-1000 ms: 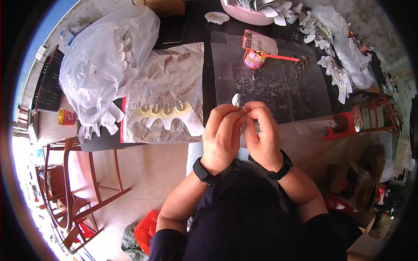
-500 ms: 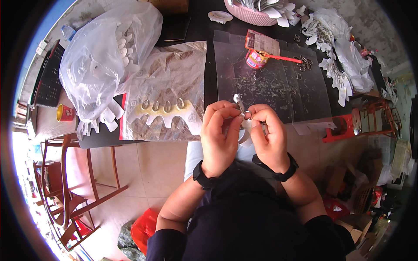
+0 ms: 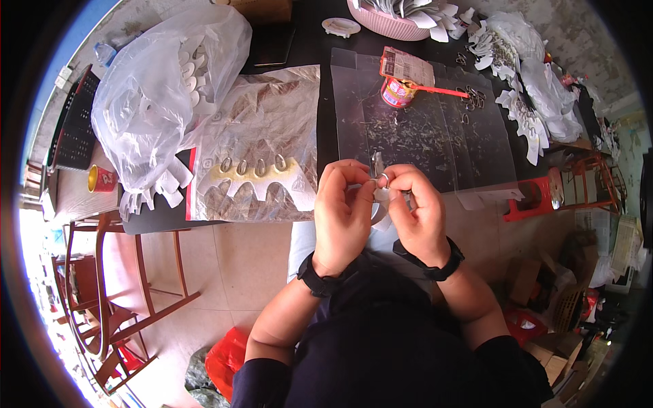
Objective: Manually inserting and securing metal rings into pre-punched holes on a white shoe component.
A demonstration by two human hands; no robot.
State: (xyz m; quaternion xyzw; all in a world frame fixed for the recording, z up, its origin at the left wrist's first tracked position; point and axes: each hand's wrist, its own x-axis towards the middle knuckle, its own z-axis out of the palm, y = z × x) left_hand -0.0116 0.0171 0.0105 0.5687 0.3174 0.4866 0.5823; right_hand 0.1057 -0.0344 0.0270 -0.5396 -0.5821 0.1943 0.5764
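Close together over the table's near edge, my left hand [image 3: 342, 219] and my right hand [image 3: 423, 216] both grip one curved white piece [image 3: 382, 194]. My left thumb and fingers pinch its left side. At its top, a small metal ring [image 3: 385, 178] sits by my right fingertips; the fingers partly hide how it meets the piece. To the left, a scalloped white strip [image 3: 294, 190] with a yellowish upper band lies on a flat plastic bag [image 3: 272, 115]. Several oval metal rings [image 3: 260, 168] rest in a row along that band.
A clear bag [image 3: 146, 88] of white pieces fills the table's left. Farther back stand a small tub [image 3: 396, 94] with a red stick across it and a pink basket [image 3: 391, 26] of white pieces. Loose metal rings [image 3: 474, 99] lie on a clear plastic sheet [image 3: 354, 88]. A red stool [image 3: 534, 204] is at right.
My fingers have shifted slightly around the white piece, and the ring now shows more clearly at my right fingertips. The view has moved a little; the things on the table stay put.
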